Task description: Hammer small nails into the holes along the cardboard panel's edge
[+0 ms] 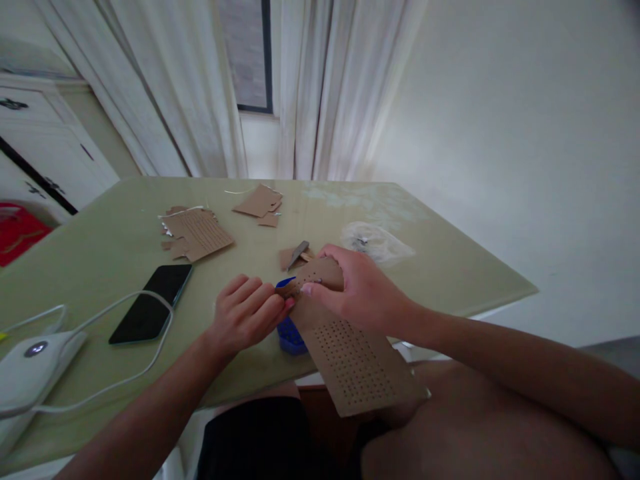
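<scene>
Nearest to the person, a long perforated cardboard strip [350, 360] slopes off the table edge [250, 387] toward the lap, its lower end hanging free and its upper end curled back on itself. The right hand [367, 293] is closed around that curled upper end, thumb on top and fingers wrapped under, so the strip is clamped firmly. The left hand [245, 310] meets it from the other side, fingertips pinched together at the strip's folded tip; whether something small such as a needle or pin sits in that pinch cannot be told. Just under the strip and between the two hands shows a blue container [289, 333], resting on the table and partly hidden by the cardboard. To do this step well, the judgement is that the right hand should keep the strip from twisting while the left works at the rows of holes, and that the unsupported lower end would be steadier if it lay on the table. Left of the strip lie a dark phone [150, 303] and a white device [30, 367] with a white cable [125, 373]. Beyond the strip are small cardboard scraps with a grey blade [299, 253], a clear plastic bag [375, 241], and farther still more cardboard pieces [197, 233] in front of the white curtains [320, 87].
</scene>
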Demonstrator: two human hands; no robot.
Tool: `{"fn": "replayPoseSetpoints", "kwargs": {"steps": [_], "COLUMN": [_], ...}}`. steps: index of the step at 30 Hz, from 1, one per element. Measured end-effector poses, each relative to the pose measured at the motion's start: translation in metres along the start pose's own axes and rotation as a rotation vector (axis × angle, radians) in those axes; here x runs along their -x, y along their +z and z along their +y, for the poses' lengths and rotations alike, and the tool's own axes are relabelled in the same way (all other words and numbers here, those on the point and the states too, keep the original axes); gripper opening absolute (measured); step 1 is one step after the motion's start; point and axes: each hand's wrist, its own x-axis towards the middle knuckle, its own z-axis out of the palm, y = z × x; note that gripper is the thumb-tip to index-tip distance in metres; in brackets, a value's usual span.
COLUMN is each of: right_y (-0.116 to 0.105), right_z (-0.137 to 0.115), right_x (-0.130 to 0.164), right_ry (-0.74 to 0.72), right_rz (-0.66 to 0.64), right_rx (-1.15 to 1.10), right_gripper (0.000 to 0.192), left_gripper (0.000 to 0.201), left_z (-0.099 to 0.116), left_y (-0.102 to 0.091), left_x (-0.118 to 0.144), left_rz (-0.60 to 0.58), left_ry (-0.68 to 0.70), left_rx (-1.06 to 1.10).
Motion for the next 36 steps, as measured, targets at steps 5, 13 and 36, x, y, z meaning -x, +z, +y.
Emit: {"fn": "replayPoseSetpoints", "kwargs": {"steps": [5, 13, 36], "right_y": [-0.006, -0.013, 0.045], "right_z": [-0.003, -0.001, 0.078], "right_x": [-0.001, -0.003, -0.047], "right_ry": [-0.020, -0.032, 0.314], "right_rz": [-0.022, 0.019, -0.089], "right_rx": [0.097, 0.194, -0.622], "right_gripper": [0.026, 0.018, 0.043], "left_gripper": [0.037, 0.033, 0.063], "left_z": [-0.004, 0.002, -0.068], "left_y": [-0.004, -0.015, 0.036], "left_x": [0.006, 0.020, 0.043], "left_rz": [0.086, 0.227, -1.019], "left_ry": [0.086, 0.020, -1.109], "left_rx": [-0.002, 0.136, -0.073]}}
